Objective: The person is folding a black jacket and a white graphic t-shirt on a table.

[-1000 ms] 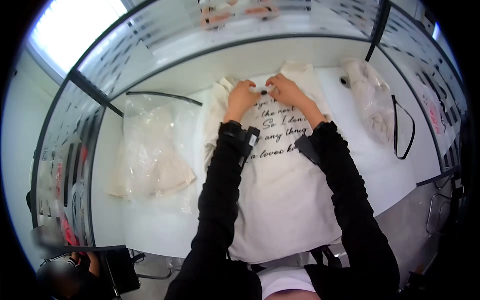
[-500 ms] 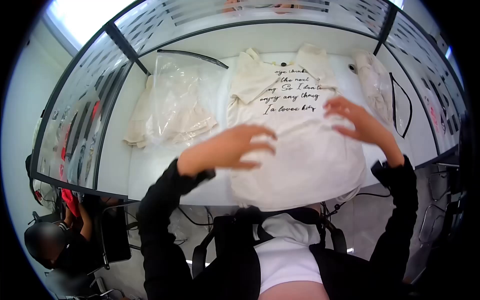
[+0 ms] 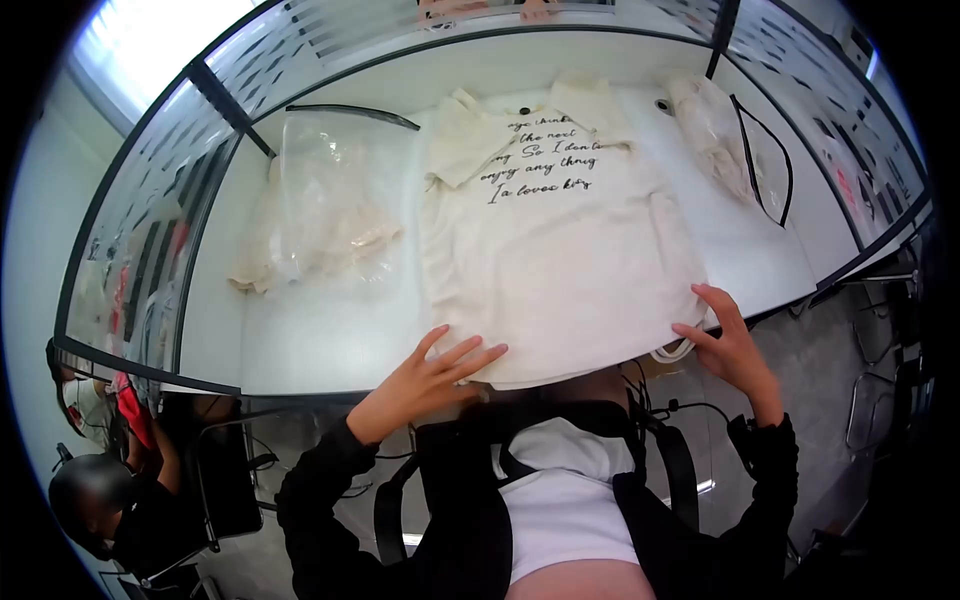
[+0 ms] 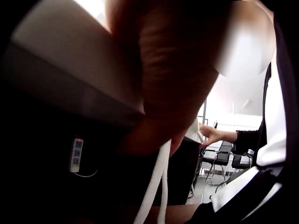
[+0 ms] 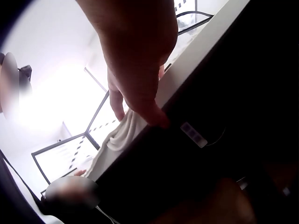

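On the table, shirt is laid; judged light, limp, best gripped by hem corners. Left hand, right hand: fingers spread.

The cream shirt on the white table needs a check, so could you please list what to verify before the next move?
1. Cream shirt printed side up: ok, its black lettering shows.
2. Left hand placed: ok, at the shirt's near left corner, fingers spread.
3. Right hand placed: ok, at the near right corner.
4. White cord tucked in: not ok, it hangs loose beneath the left hand.
5. Left clear bag and right clear bag off the shirt: ok, one on each side.
6. Shirt's underside smooth: cannot tell, hidden.
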`<state>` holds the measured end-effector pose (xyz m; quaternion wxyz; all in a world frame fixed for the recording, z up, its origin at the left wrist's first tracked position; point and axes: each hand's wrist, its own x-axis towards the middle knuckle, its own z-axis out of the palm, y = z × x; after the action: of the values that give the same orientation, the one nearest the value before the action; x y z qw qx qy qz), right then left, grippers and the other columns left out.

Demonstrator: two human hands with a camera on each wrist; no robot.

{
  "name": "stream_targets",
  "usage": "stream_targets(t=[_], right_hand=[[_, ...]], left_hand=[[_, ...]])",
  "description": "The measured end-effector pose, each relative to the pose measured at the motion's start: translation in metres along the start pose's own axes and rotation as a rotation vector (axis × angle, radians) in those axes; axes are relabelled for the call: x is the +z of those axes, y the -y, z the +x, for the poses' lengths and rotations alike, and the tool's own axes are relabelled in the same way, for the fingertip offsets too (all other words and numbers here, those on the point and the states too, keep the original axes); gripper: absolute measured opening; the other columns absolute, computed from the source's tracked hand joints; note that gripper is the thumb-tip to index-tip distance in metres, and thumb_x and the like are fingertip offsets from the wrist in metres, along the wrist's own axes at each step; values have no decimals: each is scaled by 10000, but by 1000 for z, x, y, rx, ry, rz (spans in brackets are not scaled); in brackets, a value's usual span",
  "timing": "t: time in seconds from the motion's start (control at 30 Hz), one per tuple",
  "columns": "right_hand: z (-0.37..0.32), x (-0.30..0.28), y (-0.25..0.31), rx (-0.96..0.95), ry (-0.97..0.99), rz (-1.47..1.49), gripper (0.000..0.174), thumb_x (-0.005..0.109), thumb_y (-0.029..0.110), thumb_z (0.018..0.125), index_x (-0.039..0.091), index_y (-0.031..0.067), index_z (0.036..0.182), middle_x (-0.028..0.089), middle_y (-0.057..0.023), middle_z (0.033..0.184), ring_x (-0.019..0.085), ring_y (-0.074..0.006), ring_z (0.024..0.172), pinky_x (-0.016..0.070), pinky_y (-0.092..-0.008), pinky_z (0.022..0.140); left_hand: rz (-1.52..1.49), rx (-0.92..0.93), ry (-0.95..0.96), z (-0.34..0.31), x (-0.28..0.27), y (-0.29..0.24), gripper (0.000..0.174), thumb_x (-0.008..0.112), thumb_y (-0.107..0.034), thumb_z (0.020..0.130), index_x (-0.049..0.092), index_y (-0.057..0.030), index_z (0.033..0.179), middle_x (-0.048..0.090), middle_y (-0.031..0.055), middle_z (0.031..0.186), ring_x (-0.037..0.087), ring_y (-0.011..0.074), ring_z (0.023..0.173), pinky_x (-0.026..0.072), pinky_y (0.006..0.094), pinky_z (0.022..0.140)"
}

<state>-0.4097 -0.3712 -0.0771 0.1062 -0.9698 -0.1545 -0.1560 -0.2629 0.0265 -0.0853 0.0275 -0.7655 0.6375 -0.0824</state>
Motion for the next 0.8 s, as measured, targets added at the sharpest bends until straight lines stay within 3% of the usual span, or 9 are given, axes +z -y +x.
stream_targets(t=[0.03, 0.13, 0.27, 0.37, 0.47, 0.5, 0.63, 0.73, 0.8], right_hand=[[0, 8, -3, -17, -33, -23, 508, 640, -22, 628, 586, 221, 1071, 371, -117, 1296, 374, -323, 1189, 368, -415, 961], [7, 17, -6, -100, -93, -93, 471, 610, -8, 658, 577, 204, 1078, 417, -112, 1256, 431, -297, 1135, 375, -423, 952], [14, 26, -10, -193, -88, -143, 408, 638, 73, 644, 571, 138, 1042, 496, -87, 1159, 488, -267, 1066, 382, -447, 928], [16, 27, -7, -191, -132, -39, 376, 687, 125, 599, 576, 103, 958, 527, -72, 1076, 504, -258, 1025, 394, -438, 900], [13, 24, 1, -192, -200, -28, 302, 696, 111, 592, 585, 97, 872, 541, -64, 1027, 510, -251, 1001, 394, -437, 891], [18, 18, 9, -185, -245, -21, 244, 700, 98, 595, 582, 89, 808, 550, -46, 967, 517, -237, 942, 431, -394, 825], [30, 1, 12, -220, -222, -4, 232, 672, 54, 570, 564, 78, 775, 554, -20, 825, 522, -216, 786, 454, -314, 640], [37, -11, 1, -163, 38, 136, 233, 685, 72, 587, 549, 72, 776, 547, -19, 769, 528, -214, 741, 451, -302, 626], [43, -11, 4, -241, 84, 116, 273, 695, 86, 582, 547, 74, 811, 544, -24, 805, 528, -215, 763, 450, -307, 647]], left_hand=[[79, 20, -52, 2, -1, -2, 183, 576, -86, 761, 574, -249, 846, 318, -52, 1396, 343, 141, 1231, 252, 415, 1049], [203, 93, -156, 8, 12, -8, 127, 588, -100, 766, 559, -220, 796, 333, -67, 1385, 369, 123, 1201, 275, 384, 1033], [-40, 81, -283, 12, 7, -14, 41, 598, -128, 744, 569, -148, 767, 498, -7, 1224, 482, 135, 1071, 335, 359, 966], [-337, -63, -404, 15, -7, -18, 135, 682, -96, 666, 562, -121, 724, 556, 43, 1123, 541, 186, 971, 390, 364, 877], [-463, -87, -453, 18, -35, -13, 205, 737, -110, 601, 576, -102, 727, 580, 68, 1038, 562, 231, 881, 428, 357, 769], [-440, -82, -479, 19, -42, -8, 230, 757, -121, 573, 586, -100, 725, 600, 70, 968, 567, 240, 818, 443, 337, 684], [-591, -241, -475, 27, -73, 12, 164, 698, -12, 624, 594, -37, 749, 607, 78, 778, 571, 197, 651, 446, 264, 547], [-646, -366, -469, 34, -84, 31, 85, 641, -9, 700, 572, -4, 749, 583, 80, 711, 565, 178, 631, 429, 235, 546], [-710, -462, -450, 42, -89, 46, 78, 604, -52, 756, 562, 9, 780, 579, 63, 734, 559, 140, 651, 419, 212, 557]])
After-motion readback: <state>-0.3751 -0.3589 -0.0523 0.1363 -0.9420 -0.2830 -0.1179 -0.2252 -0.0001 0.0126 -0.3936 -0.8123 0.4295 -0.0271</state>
